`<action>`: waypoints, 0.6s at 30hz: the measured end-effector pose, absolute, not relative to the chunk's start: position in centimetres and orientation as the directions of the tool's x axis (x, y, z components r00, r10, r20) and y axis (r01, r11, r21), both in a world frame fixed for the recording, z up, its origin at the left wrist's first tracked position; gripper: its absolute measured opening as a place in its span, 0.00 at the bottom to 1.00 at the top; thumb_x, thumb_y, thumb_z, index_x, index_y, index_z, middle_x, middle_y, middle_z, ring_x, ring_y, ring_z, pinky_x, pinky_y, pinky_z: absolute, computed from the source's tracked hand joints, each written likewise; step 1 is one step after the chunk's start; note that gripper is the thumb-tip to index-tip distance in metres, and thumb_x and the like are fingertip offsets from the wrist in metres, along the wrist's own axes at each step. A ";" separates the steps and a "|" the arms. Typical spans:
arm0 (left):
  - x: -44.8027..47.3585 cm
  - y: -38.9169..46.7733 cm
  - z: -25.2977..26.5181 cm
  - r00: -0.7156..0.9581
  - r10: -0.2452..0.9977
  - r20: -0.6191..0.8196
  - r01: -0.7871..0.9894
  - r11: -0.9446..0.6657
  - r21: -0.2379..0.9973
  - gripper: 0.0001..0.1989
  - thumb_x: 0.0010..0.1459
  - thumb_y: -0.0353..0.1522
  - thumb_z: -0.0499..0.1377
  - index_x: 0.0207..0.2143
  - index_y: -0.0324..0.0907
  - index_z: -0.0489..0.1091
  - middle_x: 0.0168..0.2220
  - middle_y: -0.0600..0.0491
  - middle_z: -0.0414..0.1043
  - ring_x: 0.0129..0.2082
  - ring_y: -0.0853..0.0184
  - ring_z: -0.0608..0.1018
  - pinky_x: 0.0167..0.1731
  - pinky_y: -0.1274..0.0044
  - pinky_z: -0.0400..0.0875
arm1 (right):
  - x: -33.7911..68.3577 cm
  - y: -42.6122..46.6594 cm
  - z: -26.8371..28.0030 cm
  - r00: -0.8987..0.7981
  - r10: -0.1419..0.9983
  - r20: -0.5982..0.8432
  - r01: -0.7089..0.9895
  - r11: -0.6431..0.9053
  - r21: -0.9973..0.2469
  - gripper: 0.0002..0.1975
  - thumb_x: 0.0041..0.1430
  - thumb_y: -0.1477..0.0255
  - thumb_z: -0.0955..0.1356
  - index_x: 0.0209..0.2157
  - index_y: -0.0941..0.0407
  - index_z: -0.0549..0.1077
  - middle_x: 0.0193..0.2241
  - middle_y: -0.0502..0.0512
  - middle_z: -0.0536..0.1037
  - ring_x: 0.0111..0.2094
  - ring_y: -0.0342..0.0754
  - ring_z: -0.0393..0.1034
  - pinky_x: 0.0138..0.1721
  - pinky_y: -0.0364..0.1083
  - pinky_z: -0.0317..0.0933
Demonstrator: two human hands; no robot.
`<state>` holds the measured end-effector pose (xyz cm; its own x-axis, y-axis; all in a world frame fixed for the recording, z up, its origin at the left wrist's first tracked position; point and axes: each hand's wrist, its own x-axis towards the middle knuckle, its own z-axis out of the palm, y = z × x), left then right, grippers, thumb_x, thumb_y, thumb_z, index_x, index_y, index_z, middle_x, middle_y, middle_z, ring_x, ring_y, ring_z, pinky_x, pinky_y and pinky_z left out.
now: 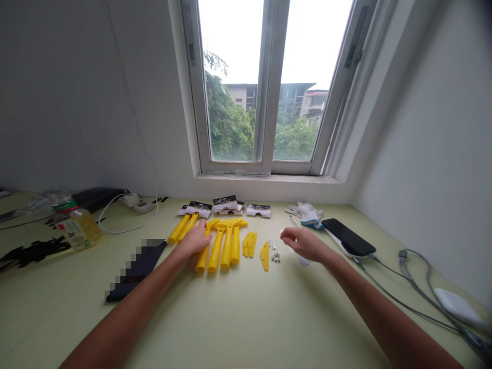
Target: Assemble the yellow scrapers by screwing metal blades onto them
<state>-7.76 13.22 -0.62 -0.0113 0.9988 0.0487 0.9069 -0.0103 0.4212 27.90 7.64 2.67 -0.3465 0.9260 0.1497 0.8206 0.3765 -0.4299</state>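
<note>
My left hand (196, 239) rests at the left end of a row of yellow plastic scraper handles with T-shaped heads, its fingers closed around the upper part of the leftmost handle (202, 260). Two straight yellow handles (183, 228) lie just left of it. My right hand (302, 242) hovers right of the small parts, fingers curled into a pinch; anything between the fingertips is too small to make out. Between the hands lie several flat yellow blades with holes (265, 255), a cluster of small nuts (272, 244) and a group of screws (275, 258). A thin screwdriver (294, 221) lies behind my right hand.
Black-and-white packaging cards (225, 203) lie along the wall under the window. At right are white gloves (307, 211), a black phone (349, 237) and grey cables (415, 277). At left are a dark pouch (142, 266) and a drink bottle (79, 228).
</note>
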 end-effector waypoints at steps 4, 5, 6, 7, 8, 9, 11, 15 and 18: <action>-8.8 13.1 1.2 -0.055 0.995 0.086 0.840 0.000 0.543 0.15 0.49 0.32 0.56 0.41 0.41 0.61 0.33 0.47 0.70 0.33 0.58 0.75 0.32 0.72 0.65 | 28.0 7.9 1.9 -0.393 0.914 0.098 0.823 0.397 -0.407 0.11 0.56 0.68 0.63 0.33 0.54 0.77 0.32 0.54 0.79 0.32 0.48 0.71 0.32 0.43 0.61; -8.8 12.9 1.9 -0.072 0.992 0.103 0.814 -0.001 0.580 0.15 0.50 0.33 0.55 0.42 0.41 0.60 0.33 0.47 0.70 0.33 0.59 0.75 0.31 0.73 0.65 | 27.8 7.9 1.7 -0.405 0.910 0.090 0.823 0.406 -0.399 0.11 0.56 0.68 0.63 0.33 0.54 0.77 0.32 0.54 0.79 0.32 0.48 0.71 0.33 0.43 0.61; -8.8 12.6 2.7 -0.081 0.990 0.119 0.788 -0.009 0.616 0.15 0.52 0.34 0.54 0.43 0.41 0.59 0.34 0.47 0.70 0.32 0.60 0.75 0.30 0.73 0.65 | 27.5 7.9 1.6 -0.417 0.905 0.086 0.822 0.415 -0.389 0.11 0.56 0.69 0.63 0.34 0.54 0.77 0.32 0.55 0.79 0.32 0.48 0.71 0.33 0.44 0.61; -8.6 12.1 3.4 -0.076 0.989 0.131 0.744 -0.031 0.667 0.15 0.54 0.35 0.52 0.44 0.42 0.57 0.36 0.47 0.69 0.32 0.62 0.75 0.29 0.74 0.66 | 27.2 7.9 1.4 -0.429 0.900 0.084 0.821 0.427 -0.379 0.11 0.56 0.69 0.63 0.34 0.54 0.77 0.32 0.55 0.79 0.33 0.49 0.71 0.34 0.44 0.61; -8.3 11.6 4.0 -0.053 0.989 0.138 0.686 -0.064 0.725 0.15 0.56 0.36 0.49 0.45 0.43 0.55 0.37 0.48 0.69 0.32 0.63 0.75 0.29 0.75 0.67 | 26.8 7.9 1.4 -0.440 0.894 0.086 0.819 0.439 -0.370 0.12 0.57 0.69 0.63 0.36 0.54 0.77 0.33 0.55 0.79 0.34 0.49 0.71 0.36 0.45 0.61; -7.8 10.8 4.5 -0.003 0.990 0.139 0.594 -0.110 0.797 0.15 0.57 0.36 0.48 0.46 0.44 0.53 0.37 0.50 0.69 0.32 0.66 0.75 0.29 0.76 0.68 | 26.3 7.9 1.3 -0.453 0.887 0.090 0.815 0.453 -0.361 0.13 0.57 0.68 0.62 0.38 0.54 0.77 0.35 0.56 0.78 0.35 0.49 0.71 0.38 0.45 0.61; -6.4 8.9 4.7 0.189 0.977 0.101 0.061 -0.114 0.992 0.16 0.54 0.35 0.51 0.45 0.45 0.54 0.35 0.52 0.70 0.30 0.67 0.75 0.30 0.75 0.69 | 25.4 7.8 1.3 -0.483 0.870 0.096 0.804 0.485 -0.344 0.14 0.57 0.67 0.63 0.43 0.54 0.75 0.42 0.57 0.76 0.41 0.51 0.69 0.43 0.47 0.60; -2.4 4.7 2.7 0.419 0.907 -0.038 -0.337 0.194 0.921 0.14 0.52 0.35 0.56 0.40 0.45 0.55 0.28 0.57 0.66 0.21 0.70 0.71 0.20 0.79 0.65 | 23.7 8.1 1.3 -0.542 0.837 0.073 0.789 0.537 -0.297 0.19 0.51 0.66 0.68 0.46 0.51 0.73 0.49 0.57 0.73 0.51 0.56 0.63 0.53 0.54 0.52; 0.0 2.3 0.7 0.508 0.860 -0.054 -0.386 0.283 0.878 0.10 0.56 0.37 0.52 0.38 0.45 0.55 0.24 0.59 0.62 0.16 0.72 0.66 0.14 0.81 0.62 | 22.9 8.5 1.3 -0.567 0.823 0.038 0.788 0.555 -0.266 0.19 0.48 0.67 0.71 0.44 0.50 0.74 0.46 0.57 0.75 0.50 0.59 0.64 0.52 0.59 0.50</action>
<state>-0.01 2.29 0.69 0.5079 0.8597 -0.0541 -0.3861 0.2833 0.8779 22.93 8.46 1.33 -0.5668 0.8230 0.0382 0.7882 0.5552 -0.2655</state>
